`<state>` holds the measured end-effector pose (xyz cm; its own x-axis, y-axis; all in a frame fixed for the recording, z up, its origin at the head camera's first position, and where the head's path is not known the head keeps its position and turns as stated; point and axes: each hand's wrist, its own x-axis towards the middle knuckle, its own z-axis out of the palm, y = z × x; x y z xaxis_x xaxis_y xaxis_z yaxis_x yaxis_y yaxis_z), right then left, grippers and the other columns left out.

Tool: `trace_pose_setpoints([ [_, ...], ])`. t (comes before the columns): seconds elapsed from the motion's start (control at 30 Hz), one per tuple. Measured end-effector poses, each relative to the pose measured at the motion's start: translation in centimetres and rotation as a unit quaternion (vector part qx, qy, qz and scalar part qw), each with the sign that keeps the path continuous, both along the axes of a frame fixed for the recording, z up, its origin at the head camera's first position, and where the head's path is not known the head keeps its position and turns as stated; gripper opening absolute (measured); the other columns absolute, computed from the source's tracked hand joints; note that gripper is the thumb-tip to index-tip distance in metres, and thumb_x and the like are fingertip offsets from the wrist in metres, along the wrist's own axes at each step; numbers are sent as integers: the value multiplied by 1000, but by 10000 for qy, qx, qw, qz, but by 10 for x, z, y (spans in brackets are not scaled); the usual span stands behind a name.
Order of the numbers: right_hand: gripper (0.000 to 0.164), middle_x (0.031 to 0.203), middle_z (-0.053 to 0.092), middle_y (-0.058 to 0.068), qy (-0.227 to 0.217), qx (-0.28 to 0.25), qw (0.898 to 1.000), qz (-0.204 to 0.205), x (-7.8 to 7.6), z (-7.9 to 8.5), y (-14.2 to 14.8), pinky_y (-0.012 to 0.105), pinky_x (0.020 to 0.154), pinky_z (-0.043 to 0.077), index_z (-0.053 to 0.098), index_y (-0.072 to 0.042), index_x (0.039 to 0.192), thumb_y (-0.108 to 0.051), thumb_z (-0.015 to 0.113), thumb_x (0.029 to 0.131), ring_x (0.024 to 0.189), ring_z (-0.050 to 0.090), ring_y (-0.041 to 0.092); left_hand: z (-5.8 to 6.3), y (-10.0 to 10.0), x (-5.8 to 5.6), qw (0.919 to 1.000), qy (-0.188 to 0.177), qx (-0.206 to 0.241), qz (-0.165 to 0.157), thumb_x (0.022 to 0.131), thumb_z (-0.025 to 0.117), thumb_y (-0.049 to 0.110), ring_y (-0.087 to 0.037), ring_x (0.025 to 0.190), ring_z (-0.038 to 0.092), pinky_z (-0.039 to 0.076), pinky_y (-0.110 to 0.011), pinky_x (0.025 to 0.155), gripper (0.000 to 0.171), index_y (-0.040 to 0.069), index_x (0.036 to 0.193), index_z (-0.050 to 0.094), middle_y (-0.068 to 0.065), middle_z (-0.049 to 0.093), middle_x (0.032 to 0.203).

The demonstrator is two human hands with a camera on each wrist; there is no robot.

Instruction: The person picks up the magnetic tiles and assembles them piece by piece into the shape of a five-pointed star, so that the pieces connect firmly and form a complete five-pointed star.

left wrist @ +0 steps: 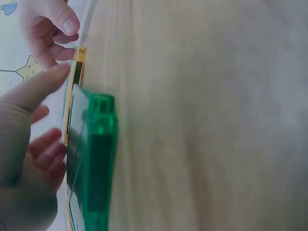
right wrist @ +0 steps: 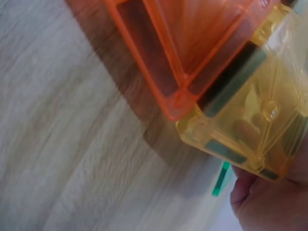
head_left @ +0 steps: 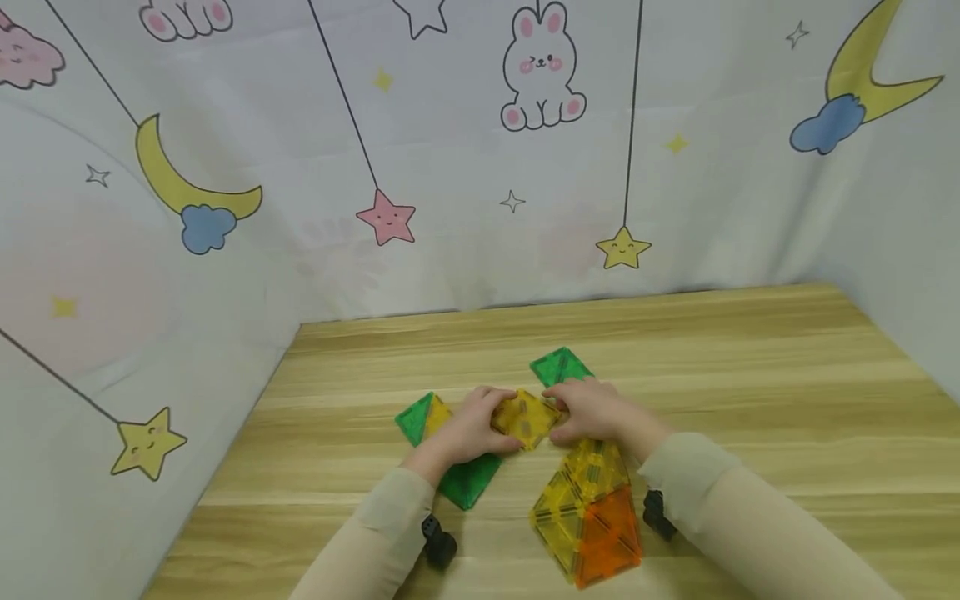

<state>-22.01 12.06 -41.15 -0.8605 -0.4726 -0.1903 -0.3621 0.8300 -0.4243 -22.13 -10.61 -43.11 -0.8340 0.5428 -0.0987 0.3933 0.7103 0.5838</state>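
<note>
Between the two hands lies a yellow translucent magnetic tile [head_left: 527,419], diamond-shaped as seen in the head view. My left hand [head_left: 474,425] holds its left side, fingers at the far edge and thumb at the near edge. At the tile's right corner, my right hand [head_left: 596,410] grips with thumb and fingertips. Below the left palm sits a green tile [head_left: 470,482]; its thick rim fills the middle of the left wrist view. A joined yellow [head_left: 562,512] and orange tile group [head_left: 609,537] lies near the right forearm, large in the right wrist view.
Left of the left hand is a small green triangle tile [head_left: 415,419] beside a yellow piece [head_left: 437,414]. Beyond the right hand lies another green tile [head_left: 561,367]. The wooden table [head_left: 787,375] meets a printed white curtain [head_left: 465,150] at the back and sides.
</note>
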Motion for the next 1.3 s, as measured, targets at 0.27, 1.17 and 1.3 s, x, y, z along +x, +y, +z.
trace_pose_setpoints([
  [0.27,62,108,60,0,111,135,9998,-4,2,2,-4,53,86,35,54,-13,132,-37,75,78,103,49,29,1,-2,0,9981,279,-545,9,79,74,40,-28,111,44,36,-47,91,70,15,139,45,-9,47,126],
  [1.17,60,103,58,0,17,285,9996,-91,-7,-1,-17,54,88,34,54,-13,125,-34,79,75,100,46,28,3,2,-8,9984,-296,-425,207,75,79,36,-27,113,42,35,-46,95,73,9,134,46,-9,45,123],
  [1.3,62,104,60,1,-48,-49,9999,-131,-7,0,-15,52,88,34,50,-12,125,-31,80,74,99,47,26,4,1,-9,9984,-529,74,190,75,79,28,-24,107,48,39,-43,91,74,9,135,41,-9,49,123],
])
